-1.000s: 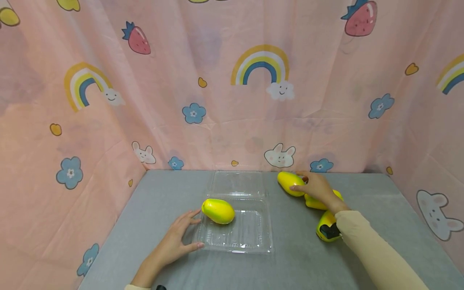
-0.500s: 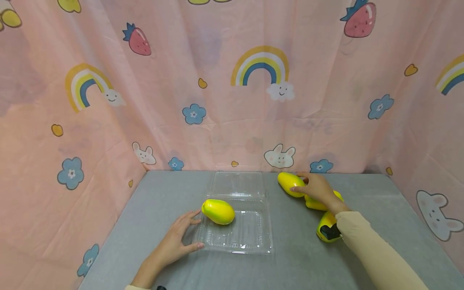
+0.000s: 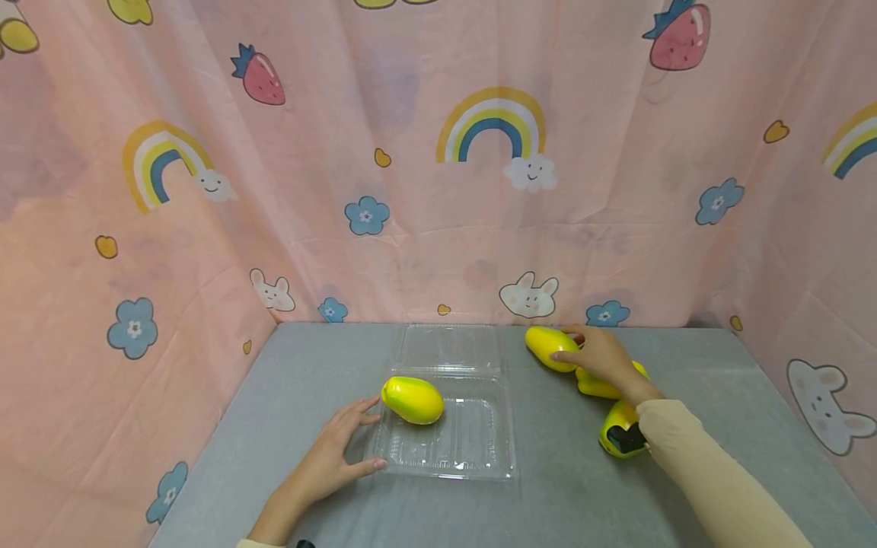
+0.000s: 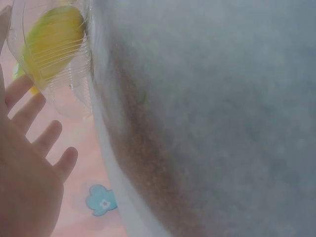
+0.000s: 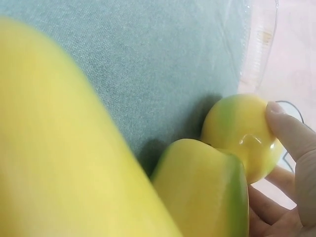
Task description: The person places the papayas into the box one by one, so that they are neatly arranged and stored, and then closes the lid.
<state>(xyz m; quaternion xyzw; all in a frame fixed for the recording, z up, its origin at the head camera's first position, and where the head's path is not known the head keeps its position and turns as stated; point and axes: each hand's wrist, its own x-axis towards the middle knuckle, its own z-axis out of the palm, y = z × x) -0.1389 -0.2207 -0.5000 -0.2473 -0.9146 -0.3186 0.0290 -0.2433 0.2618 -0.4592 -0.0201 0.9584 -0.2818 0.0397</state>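
Note:
A clear plastic clamshell box lies with its lid folded back, and one yellow-green papaya rests in its left part. My left hand is at the box's left edge, fingers spread and relaxed, with fingertips right at the rim. In the left wrist view the papaya shows through the ribbed plastic wall. To the right, my right hand grips the end of another papaya between thumb and fingers. The right wrist view shows the thumb on this papaya.
Under the right wrist lies a papaya, partly hidden by the arm. Nearer stands another papaya, overlapped by the sleeve and a black wrist piece. A pink patterned curtain borders the back of the grey table.

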